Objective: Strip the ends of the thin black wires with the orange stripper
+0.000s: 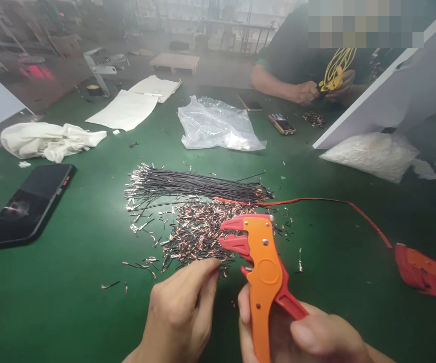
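Centrally, toward the far edge of a green table (70,307), lies a crumpled clear bag (213,121); a fuller pale bag (371,155) sits rightward, contents indistinct. Toward the near edge, the right hand (325,330) grips an orange wire stripper (265,287), apparently rigid, best held by its handles (289,301); the left hand (182,302) pinches narrowly, any hold hidden, before likely springy black wires (198,184) and featherlight offcuts (198,229).

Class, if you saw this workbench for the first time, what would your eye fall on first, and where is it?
Probably the orange-and-red stripper, held up in the right hand at the lower middle. Beyond it, a heap of wire scraps and a bundle of black wires lie mid-picture on the green table. Farther back, a crumpled clear bag catches the light near the top centre.
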The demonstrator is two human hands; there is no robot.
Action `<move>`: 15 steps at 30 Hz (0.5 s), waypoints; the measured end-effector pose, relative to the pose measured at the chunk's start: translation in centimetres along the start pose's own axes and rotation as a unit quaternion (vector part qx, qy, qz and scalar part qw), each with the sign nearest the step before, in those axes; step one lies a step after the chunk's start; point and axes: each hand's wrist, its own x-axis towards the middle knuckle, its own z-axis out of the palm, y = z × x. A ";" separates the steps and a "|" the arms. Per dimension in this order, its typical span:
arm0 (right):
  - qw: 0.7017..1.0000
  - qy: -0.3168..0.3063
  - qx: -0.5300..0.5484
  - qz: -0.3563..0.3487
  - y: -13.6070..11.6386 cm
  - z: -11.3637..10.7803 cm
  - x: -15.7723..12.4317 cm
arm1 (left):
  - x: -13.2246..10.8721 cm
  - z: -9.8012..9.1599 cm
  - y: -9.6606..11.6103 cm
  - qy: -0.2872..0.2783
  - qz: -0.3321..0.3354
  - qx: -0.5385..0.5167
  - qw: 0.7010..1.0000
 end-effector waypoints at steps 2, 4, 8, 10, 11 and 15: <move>0.998 0.005 -0.060 -0.022 -0.4 -0.1 -0.2 | 0.2 -0.2 0.0 0.000 -0.009 0.015 1.000; 0.994 0.011 -0.100 -0.041 -0.6 -0.2 -0.4 | 0.5 -0.5 0.1 0.005 -0.006 0.029 1.000; 0.993 0.010 -0.118 -0.030 -0.9 -0.4 -0.6 | 0.8 -1.3 0.4 0.034 0.091 0.076 0.992; 0.997 0.004 -0.078 -0.019 -0.9 -0.3 -0.5 | 0.6 -1.6 0.5 0.032 0.145 0.102 0.984; 0.999 0.002 -0.051 -0.015 -1.0 -0.2 -0.3 | 0.5 -1.6 0.5 0.022 0.160 0.108 0.981; 1.000 0.007 0.026 -0.012 -1.2 0.2 0.3 | 0.4 -1.4 0.3 -0.008 0.158 0.077 0.984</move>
